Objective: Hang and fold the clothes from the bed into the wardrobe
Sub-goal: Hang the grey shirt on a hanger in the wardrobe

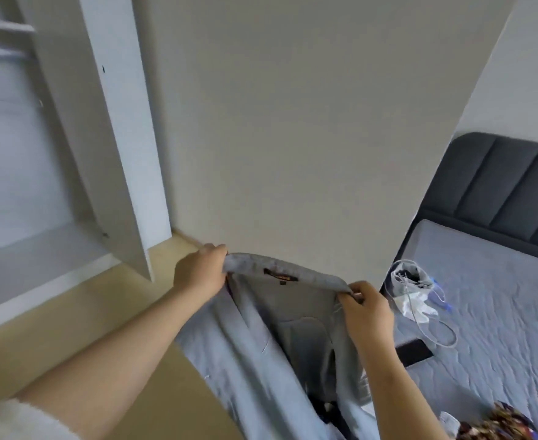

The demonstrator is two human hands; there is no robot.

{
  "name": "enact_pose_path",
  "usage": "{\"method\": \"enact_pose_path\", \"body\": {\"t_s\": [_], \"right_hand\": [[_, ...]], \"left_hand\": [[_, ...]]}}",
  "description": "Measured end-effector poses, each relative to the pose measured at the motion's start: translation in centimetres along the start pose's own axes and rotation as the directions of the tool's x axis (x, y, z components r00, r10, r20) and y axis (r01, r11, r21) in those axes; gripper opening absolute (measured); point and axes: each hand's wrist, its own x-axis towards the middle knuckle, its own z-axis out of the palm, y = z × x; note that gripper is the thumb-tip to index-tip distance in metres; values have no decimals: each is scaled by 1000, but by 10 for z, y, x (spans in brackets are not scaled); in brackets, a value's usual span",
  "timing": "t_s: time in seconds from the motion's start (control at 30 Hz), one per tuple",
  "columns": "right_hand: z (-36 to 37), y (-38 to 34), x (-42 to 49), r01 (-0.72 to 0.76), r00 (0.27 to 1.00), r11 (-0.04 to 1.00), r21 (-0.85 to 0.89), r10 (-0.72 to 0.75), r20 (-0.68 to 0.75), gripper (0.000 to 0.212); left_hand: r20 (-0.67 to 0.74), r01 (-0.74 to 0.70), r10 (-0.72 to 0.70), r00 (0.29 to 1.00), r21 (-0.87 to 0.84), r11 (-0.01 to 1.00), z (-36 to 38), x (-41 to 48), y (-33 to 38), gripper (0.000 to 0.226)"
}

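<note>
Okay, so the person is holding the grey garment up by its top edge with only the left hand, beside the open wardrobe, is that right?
Not quite: both hands hold it. In the head view the left hand grips one end of the top edge of the grey garment, and the right hand pinches the other end, beside the open wardrobe.

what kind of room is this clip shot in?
Most likely a bedroom. A bed with a dark padded headboard sits on the right, an open white wardrobe stands on the left, and the left hand and right hand grip a grey garment between them.
</note>
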Motion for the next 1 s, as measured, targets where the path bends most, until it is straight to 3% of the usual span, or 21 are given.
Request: {"method": "enact_pose_path", "body": {"t_s": [0.07,0.17,0.23,0.33,0.47,0.63,0.7,0.8,1.0], "right_hand": [[30,-20,1,46,998,999,-4,-46,43,16],[83,-59,3,121,989,992,17,-122,87,21],[124,-90,3,155,977,986,62,-162,140,22],[185,-136,3,198,957,972,125,-220,191,19],[264,-191,3,216,949,955,202,-255,188,19],[354,-249,-3,224,936,924,311,-293,196,21],[385,-266,-2,204,931,921,331,-287,226,20],[432,-288,-2,173,910,923,343,-283,303,13],[526,-330,11,139,831,939,315,-284,479,9]], "left_hand": [[-124,54,-30,992,195,979,-6,2,-36,19],[-176,135,-88,981,281,950,-16,7,-102,25],[-219,216,-172,960,196,957,-28,14,-150,25],[-296,386,-385,874,-56,921,-52,29,-221,18],[-226,483,-576,786,-357,799,-80,46,-316,9],[-143,519,-769,623,-660,543,-98,33,-420,15],[-38,513,-792,610,-743,431,-98,29,-446,13],[154,467,-810,566,-870,161,-101,31,-475,10],[376,454,-744,552,-884,-110,-115,55,-531,30]]}}
